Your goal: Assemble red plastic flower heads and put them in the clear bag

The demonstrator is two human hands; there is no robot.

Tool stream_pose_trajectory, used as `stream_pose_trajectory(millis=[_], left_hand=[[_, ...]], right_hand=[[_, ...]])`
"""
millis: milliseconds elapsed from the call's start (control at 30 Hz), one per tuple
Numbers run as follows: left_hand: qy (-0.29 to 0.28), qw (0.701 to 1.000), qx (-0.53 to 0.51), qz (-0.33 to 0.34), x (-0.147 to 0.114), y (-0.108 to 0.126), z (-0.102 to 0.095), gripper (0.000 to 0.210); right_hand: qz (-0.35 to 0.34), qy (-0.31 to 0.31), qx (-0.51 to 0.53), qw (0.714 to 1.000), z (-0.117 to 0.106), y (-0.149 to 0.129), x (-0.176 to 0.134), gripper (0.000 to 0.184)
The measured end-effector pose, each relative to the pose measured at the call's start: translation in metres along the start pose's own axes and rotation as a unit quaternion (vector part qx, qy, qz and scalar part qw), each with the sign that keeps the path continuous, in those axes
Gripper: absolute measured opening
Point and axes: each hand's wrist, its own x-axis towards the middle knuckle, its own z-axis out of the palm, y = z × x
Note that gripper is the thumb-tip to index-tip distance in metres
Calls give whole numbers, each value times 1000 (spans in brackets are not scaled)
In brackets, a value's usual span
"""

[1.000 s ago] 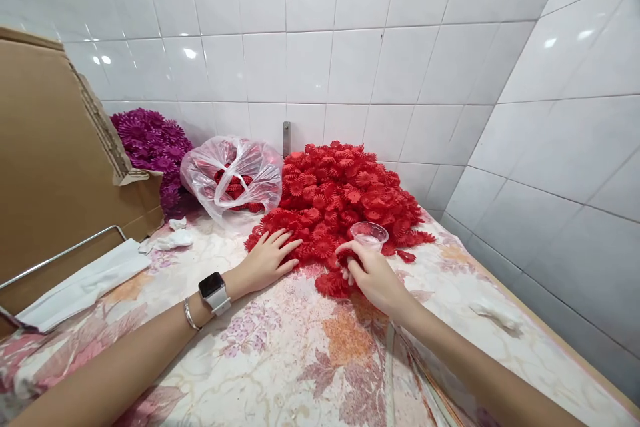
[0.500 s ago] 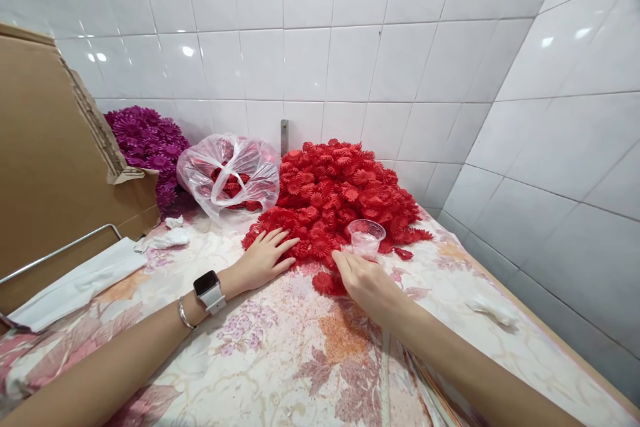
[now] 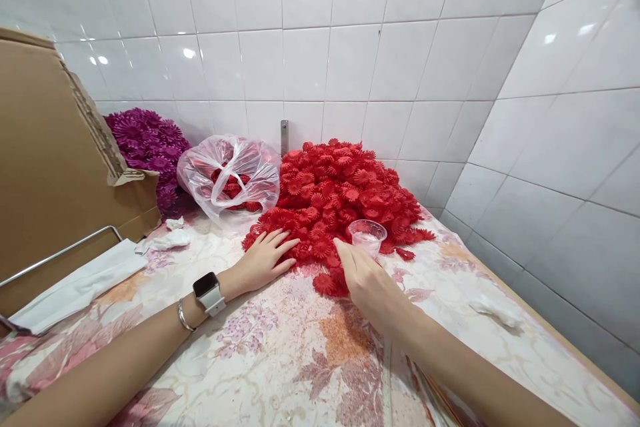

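Note:
My left hand (image 3: 264, 259) lies with its fingers spread on the front left edge of a pile of red artificial flower heads (image 3: 345, 180). On that wrist are a smartwatch and a silver bracelet. At the pile's front, my right hand (image 3: 367, 280) is closed, thumb side up. Its fingertips face away, and whatever they hold is hidden. Just behind it stands a small clear plastic cup (image 3: 369, 235) with something whitish inside, partly covered by the hand. A loose red flower head (image 3: 325, 284) rests on the tablecloth between my hands.
A tied clear plastic bag (image 3: 227, 180) of red flower heads sits left of the pile, beside purple flower heads (image 3: 150, 143). Cardboard (image 3: 55, 140) rises at the left. Crumpled white scraps (image 3: 170, 237) lie nearby, another (image 3: 497, 312) at right. Tiled walls enclose the patterned tablecloth (image 3: 280, 360).
My right hand has tilted up slightly, with its fingertips a little higher by the cup. The left hand has stayed in place.

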Motion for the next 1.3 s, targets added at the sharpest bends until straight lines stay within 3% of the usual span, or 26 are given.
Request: stream_pose_trajectory(millis=[500, 900, 1167, 1300], left_hand=[[-1, 1000, 7, -2, 0, 1, -1, 46], [165, 983, 77, 29, -2, 14, -19, 30], [182, 981, 60, 33, -2, 17, -17, 29], [172, 983, 52, 31, -2, 16, -17, 28]], right_hand=[[-25, -50, -3, 998, -1, 2, -3, 28], [-41, -41, -11, 998, -2, 0, -2, 27], [-21, 15, -60, 998, -2, -3, 0, 45], [-15, -17, -47, 999, 0, 0, -1, 43]])
